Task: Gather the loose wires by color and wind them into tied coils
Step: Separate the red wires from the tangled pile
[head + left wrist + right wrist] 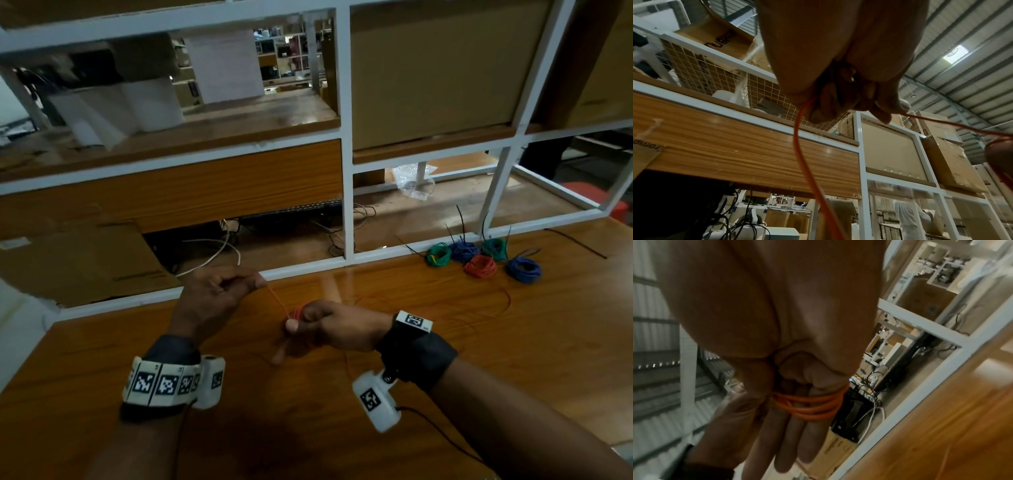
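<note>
head view: left hand [219, 291] pinches red wire [278, 301] wound round right hand [330, 330], thumb clamping loops.

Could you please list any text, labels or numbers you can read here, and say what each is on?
Nothing reads clearly.
Shelf box: dark lettering, cut off, unreadable.
Box by the cables: print too blurred.
Wristband tags: code patterns, no words.

A glossy wooden desk [513, 342] ran beneath a white metal frame [346, 171] of shelves. Beyond it on the left lay a flattened cardboard box [85, 263] and a loose white cable [238, 255] — farther off stood white rolls [150, 102]. Crumpled clear plastic [414, 181] sat far behind the frame, and a red object [596, 197] showed at the right edge.
</note>
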The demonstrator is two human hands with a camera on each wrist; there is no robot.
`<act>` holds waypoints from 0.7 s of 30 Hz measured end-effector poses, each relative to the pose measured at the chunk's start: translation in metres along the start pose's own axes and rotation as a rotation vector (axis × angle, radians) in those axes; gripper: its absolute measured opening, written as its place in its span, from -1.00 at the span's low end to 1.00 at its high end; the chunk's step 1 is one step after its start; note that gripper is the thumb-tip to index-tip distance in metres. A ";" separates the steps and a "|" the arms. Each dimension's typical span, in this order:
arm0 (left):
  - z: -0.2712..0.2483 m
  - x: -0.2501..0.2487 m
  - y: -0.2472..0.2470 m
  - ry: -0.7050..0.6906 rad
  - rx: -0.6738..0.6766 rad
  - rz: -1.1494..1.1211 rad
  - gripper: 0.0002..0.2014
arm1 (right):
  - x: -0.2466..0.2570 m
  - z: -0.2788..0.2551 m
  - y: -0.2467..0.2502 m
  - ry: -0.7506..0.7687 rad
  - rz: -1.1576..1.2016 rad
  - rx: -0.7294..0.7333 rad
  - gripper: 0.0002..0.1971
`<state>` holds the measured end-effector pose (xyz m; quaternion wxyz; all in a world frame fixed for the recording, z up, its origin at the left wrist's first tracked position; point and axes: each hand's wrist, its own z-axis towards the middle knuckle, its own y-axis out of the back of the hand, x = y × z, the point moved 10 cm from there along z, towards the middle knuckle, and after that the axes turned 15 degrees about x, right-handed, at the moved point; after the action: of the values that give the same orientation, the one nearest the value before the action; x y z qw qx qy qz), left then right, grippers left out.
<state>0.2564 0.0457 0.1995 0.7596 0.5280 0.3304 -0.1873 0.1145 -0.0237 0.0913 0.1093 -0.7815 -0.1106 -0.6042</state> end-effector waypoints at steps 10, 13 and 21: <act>0.006 0.009 -0.070 0.017 0.139 -0.213 -0.84 | 0.085 -0.015 -0.017 0.706 0.757 0.148 -0.68; -0.005 0.004 -0.113 0.025 0.250 -0.100 -0.86 | 0.090 -0.017 0.013 0.813 0.919 -0.080 -0.61; -0.030 0.029 -0.117 0.140 0.299 -0.075 -0.82 | 0.036 -0.058 0.107 0.257 -0.234 -0.986 -0.71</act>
<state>0.1941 0.0315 0.0934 0.6400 0.6344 0.3704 -0.2254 0.1023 -0.1416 0.1362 -0.3273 -0.6421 0.1147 -0.6837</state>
